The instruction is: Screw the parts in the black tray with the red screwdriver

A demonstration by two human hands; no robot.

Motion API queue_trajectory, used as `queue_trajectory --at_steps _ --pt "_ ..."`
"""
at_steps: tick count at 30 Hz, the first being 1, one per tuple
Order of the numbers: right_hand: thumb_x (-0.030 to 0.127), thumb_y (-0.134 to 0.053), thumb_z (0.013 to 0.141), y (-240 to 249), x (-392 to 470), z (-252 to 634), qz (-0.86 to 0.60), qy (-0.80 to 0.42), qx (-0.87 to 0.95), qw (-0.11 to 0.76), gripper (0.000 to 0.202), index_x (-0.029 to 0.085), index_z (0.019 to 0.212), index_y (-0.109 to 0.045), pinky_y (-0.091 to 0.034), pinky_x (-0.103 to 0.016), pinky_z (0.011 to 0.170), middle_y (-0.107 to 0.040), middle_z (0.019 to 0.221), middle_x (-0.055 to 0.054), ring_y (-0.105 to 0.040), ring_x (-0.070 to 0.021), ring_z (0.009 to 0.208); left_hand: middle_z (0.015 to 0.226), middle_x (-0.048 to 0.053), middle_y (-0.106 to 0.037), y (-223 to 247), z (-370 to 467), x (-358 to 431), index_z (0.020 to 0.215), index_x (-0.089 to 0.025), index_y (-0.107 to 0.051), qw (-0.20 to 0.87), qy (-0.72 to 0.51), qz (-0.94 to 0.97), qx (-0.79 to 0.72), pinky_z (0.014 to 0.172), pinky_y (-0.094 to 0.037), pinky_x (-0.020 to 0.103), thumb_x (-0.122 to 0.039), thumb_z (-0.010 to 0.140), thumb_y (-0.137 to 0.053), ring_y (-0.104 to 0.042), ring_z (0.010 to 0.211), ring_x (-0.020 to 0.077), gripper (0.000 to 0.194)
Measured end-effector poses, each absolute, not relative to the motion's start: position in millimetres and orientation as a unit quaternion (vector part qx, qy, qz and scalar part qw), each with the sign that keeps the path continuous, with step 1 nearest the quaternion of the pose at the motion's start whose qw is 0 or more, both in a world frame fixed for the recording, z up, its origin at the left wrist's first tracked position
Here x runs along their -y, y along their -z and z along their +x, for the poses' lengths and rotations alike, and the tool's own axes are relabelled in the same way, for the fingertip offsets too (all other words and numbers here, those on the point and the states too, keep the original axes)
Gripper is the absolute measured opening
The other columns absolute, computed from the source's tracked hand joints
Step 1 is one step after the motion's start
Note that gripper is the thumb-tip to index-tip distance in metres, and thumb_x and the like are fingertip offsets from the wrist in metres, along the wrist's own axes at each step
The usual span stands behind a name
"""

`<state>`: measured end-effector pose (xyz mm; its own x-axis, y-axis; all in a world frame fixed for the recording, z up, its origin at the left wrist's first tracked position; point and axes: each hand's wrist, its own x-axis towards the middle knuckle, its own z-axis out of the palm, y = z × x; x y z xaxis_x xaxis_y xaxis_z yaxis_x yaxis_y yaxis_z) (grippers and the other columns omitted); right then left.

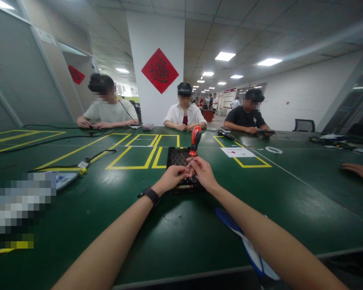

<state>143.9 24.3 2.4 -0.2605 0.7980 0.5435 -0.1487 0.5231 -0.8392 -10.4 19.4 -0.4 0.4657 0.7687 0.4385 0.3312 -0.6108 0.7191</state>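
Observation:
A screwdriver (195,141) with a red and black handle stands upright, handle on top, over a black tray-like case (177,156) on the table. My right hand (203,172) is closed around its shaft just below the handle. My left hand (176,177), with a black band on the wrist, is pinched beside the lower shaft, its fingertips meeting those of the right. What the left fingertips hold is too small to make out. Both hands hide the screwdriver's tip and part of the case, whose inside looks dark and patterned.
Yellow tape outlines (130,167) mark the green table (115,225). A blue and white object (252,251) lies under my right forearm. A paper sheet (237,152), a white ring (274,150) and cables (101,155) lie around. Several people sit across; another person's hand (358,171) rests at right.

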Motion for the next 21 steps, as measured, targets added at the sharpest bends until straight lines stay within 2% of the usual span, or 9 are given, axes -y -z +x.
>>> queue_trajectory --at_steps 5,14,21 --pt "0.042 -0.049 0.080 -3.6 -22.2 143.0 -0.247 -0.413 0.671 0.564 0.026 0.018 0.089 -0.050 -0.043 -0.020 0.049 -0.059 0.072 0.001 -0.052 -0.0056 0.047 0.068 0.002 -0.063 3.9 -8.9 -21.4 0.074 -0.012 -0.063 0.279 -0.411 0.787 -0.366 0.062 -0.040 0.021 -0.032 0.071 -0.060 -0.054 0.063 0.0117 0.020" --pt "0.041 -0.046 0.082 -3.5 -22.4 142.4 -0.239 -0.426 0.676 0.551 0.029 0.016 0.094 -0.051 -0.043 -0.020 0.048 -0.060 0.071 0.000 -0.053 -0.0061 0.046 0.078 0.004 -0.067 5.3 -11.2 -22.7 0.082 -0.011 -0.066 0.311 -0.392 0.800 -0.331 0.070 -0.042 0.024 -0.030 0.076 -0.054 -0.058 0.074 0.0149 0.023" --pt "0.041 -0.052 0.079 -1.5 -24.4 142.4 -0.236 -0.444 0.658 0.561 0.028 0.016 0.092 -0.052 -0.044 -0.021 0.047 -0.060 0.067 0.001 -0.054 -0.0076 0.045 0.067 0.002 -0.063 0.7 -8.9 -17.6 0.074 -0.010 -0.064 0.288 -0.405 0.784 -0.373 0.060 -0.040 0.021 -0.035 0.070 -0.061 -0.054 0.063 0.0123 0.025"
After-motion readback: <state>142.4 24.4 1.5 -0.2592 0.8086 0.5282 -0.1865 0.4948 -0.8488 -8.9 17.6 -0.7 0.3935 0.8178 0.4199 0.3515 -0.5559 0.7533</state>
